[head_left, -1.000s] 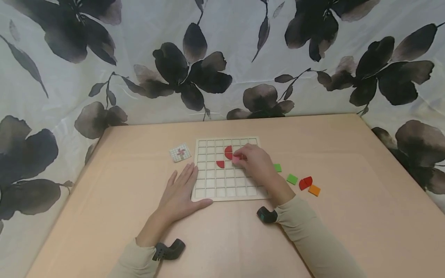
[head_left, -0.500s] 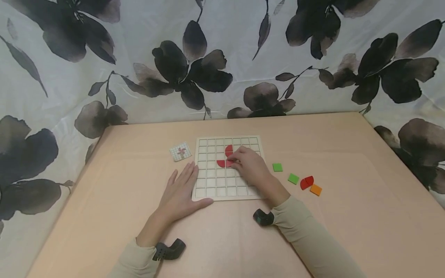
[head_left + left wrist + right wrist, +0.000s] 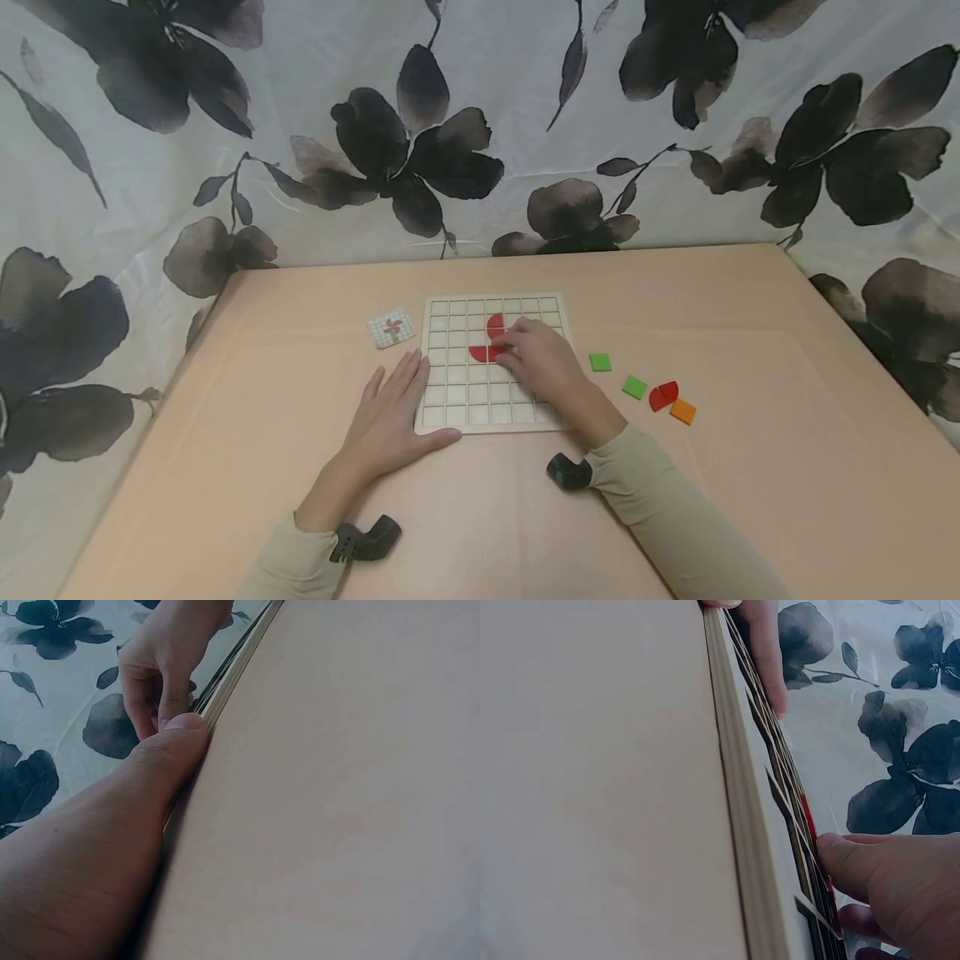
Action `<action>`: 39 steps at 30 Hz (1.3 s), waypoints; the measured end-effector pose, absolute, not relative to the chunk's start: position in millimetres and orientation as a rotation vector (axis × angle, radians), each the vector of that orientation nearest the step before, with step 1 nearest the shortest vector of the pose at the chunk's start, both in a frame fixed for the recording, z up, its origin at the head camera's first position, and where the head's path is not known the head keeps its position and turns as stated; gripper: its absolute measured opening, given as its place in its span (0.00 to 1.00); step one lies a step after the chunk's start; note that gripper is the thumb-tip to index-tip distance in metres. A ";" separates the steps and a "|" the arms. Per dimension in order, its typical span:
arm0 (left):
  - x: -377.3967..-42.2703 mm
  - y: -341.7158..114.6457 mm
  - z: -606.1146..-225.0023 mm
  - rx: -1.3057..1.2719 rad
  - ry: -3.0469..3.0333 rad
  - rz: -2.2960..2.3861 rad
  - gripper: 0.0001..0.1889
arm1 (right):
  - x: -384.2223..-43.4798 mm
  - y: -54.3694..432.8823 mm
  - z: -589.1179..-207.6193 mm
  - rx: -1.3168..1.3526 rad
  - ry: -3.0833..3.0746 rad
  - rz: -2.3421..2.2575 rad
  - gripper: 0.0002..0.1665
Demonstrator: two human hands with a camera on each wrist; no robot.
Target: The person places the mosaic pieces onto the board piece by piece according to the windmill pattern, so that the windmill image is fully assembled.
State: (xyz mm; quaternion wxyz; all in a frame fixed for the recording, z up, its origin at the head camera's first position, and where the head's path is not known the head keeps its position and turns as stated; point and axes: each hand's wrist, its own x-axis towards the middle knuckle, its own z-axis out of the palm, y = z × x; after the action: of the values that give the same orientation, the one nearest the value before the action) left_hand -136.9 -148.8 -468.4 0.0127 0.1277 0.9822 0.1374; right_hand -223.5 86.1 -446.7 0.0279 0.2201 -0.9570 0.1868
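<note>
A white square grid board [image 3: 457,392] lies on the table with red quarter-circle tiles in its cells. Two of them form a red half-disc [image 3: 495,324] near the upper middle; below it is a red quarter-circle tile [image 3: 477,354]. Just to the right of that one, my right hand [image 3: 543,358] has its thumb and fingertips on another red quarter-circle tile [image 3: 492,353], partly hidden by the fingers. My left hand [image 3: 386,417] rests with fingers extended along the board's left edge, its thumb [image 3: 184,724] at the near edge. In the right wrist view, red shows at my right thumb [image 3: 844,855].
Right of the board lie two green square tiles [image 3: 600,362], a pair of red quarter-circle tiles [image 3: 663,396] and an orange square tile [image 3: 682,411]. A small card [image 3: 391,328] with a gridded flower picture lies left of the board. A floral cloth [image 3: 315,225] hangs behind the table.
My right hand has moved slightly left with the red quarter-circle tile, which now lies beside the lower red tile. The left hand stays put.
</note>
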 end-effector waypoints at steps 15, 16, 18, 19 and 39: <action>-135.2 -148.1 -468.9 0.414 3.079 0.436 0.60 | -240.2 141.8 -416.9 0.724 -3.084 0.816 0.15; -135.0 -147.8 -468.9 0.415 3.077 0.442 0.60 | -242.1 153.9 -412.8 0.684 -3.114 0.852 0.16; -134.6 -147.3 -468.6 0.418 3.076 0.449 0.60 | -244.6 180.6 -406.7 0.619 -3.175 0.872 0.18; -134.5 -147.1 -468.6 0.418 3.076 0.448 0.60 | -245.0 194.9 -404.6 0.600 -3.203 0.884 0.20; -136.4 -148.8 -470.0 0.431 3.075 0.442 0.59 | -239.9 292.4 -427.1 0.429 -3.359 0.849 0.49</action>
State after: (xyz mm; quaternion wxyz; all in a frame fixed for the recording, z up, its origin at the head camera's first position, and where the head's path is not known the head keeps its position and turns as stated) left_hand -136.4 -148.8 -470.0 0.0024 0.1375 0.9804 0.1408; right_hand -239.9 292.4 -427.1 -0.1737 0.1210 -0.9475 0.2395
